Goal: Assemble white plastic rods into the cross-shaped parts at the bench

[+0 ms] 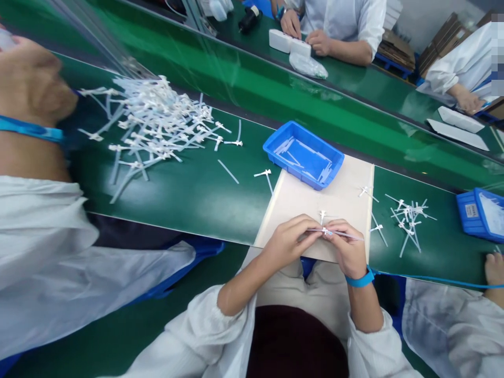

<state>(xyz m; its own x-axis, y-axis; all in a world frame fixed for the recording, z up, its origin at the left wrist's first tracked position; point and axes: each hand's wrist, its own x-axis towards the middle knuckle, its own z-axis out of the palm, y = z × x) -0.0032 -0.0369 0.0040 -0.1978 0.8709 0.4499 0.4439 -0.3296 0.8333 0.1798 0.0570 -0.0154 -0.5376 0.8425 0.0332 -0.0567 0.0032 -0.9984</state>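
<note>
Both my hands meet over the near edge of a beige mat. My left hand pinches one end of a thin white plastic tube piece with a small winged fitting. My right hand pinches the same piece from the other side; its thin tube sticks out to the right. A blue band is on my right wrist. Another winged piece lies on the mat just beyond my fingers. A blue tray holding several white tubes sits at the mat's far corner.
A large heap of white winged tube pieces lies on the green table at the left. A smaller cluster lies to the right, near another blue bin. Co-workers in white coats sit at left, right, and across the belt.
</note>
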